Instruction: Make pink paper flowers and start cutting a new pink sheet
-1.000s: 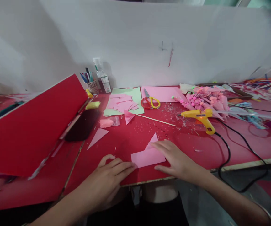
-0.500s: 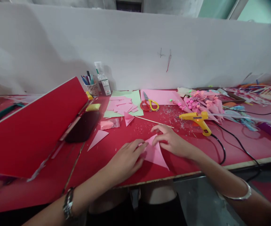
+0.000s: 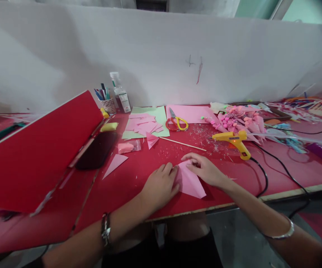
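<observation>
A pink paper piece point(image 3: 190, 182), partly folded, lies on the red table near its front edge, between my two hands. My left hand point(image 3: 161, 186) has its fingers bent around the paper's left edge. On the upper right, my right hand point(image 3: 204, 169) pinches the paper's top edge between thumb and fingers. A pink folded paper cone point(image 3: 151, 140) and a flat pink triangle point(image 3: 115, 164) lie farther left. Behind my hands is a thin wooden stick point(image 3: 182, 143).
Scissors point(image 3: 177, 124) rest on pink paper at the back. A yellow glue gun point(image 3: 235, 140) with a black cord lies right, before a pile of pink paper bouquets point(image 3: 242, 119). Left are a red board point(image 3: 46, 156), a black phone point(image 3: 96, 150) and cut pink pieces point(image 3: 144, 124).
My left hand has shifted right along the paper and its fingers are more bent. The right hand's fingers have closed in on the top edge. The paper's lower right corner now curls up.
</observation>
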Demonstrator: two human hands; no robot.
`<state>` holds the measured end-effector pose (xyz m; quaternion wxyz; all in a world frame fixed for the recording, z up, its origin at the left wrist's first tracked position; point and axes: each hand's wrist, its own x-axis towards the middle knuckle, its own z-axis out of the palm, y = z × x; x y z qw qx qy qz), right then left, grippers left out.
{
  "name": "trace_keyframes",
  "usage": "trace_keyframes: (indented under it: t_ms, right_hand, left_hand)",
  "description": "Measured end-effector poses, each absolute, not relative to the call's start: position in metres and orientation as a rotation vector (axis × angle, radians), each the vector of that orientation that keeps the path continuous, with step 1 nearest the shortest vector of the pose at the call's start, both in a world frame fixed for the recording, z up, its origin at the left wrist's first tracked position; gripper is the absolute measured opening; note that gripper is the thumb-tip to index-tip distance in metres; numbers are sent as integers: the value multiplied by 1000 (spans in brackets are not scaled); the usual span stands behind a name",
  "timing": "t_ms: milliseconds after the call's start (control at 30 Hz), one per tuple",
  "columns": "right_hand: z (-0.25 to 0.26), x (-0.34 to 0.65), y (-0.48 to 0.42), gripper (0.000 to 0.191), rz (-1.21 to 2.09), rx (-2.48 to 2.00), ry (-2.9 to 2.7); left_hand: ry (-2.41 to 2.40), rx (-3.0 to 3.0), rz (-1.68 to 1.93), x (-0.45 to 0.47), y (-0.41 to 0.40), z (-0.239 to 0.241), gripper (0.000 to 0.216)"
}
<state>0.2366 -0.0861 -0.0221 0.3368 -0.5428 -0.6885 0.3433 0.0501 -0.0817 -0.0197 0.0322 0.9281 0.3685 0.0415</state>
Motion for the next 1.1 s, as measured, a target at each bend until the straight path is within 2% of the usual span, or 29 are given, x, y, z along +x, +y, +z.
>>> trace_keyframes:
  t_ms: [300, 567, 700, 867, 1000, 1100]
  right_hand:
    - [-26, 226, -100, 20, 520, -1619, -1946]
    - [-29, 232, -108, 18, 458, -1656, -1956]
    - [-29, 237, -109, 19, 497, -1666, -1857]
    - [-25, 234, -113, 41, 718, -1613, -1742]
    - [-23, 230, -118, 35, 888, -1582, -1707]
    - [-22, 232, -120, 33, 862, -1630, -1718]
  left_hand:
    - [1155, 2913, 51, 55, -82, -14, 39]
    - [1184, 2921, -16, 58, -82, -12, 41]
    - [1219, 2906, -18, 58, -82, -13, 44]
    - [1219, 2904, -35, 58, -83, -13, 45]
    - [1223, 2904, -16, 58, -83, -13, 45]
    - [1231, 2900, -16, 58, -83, -14, 44]
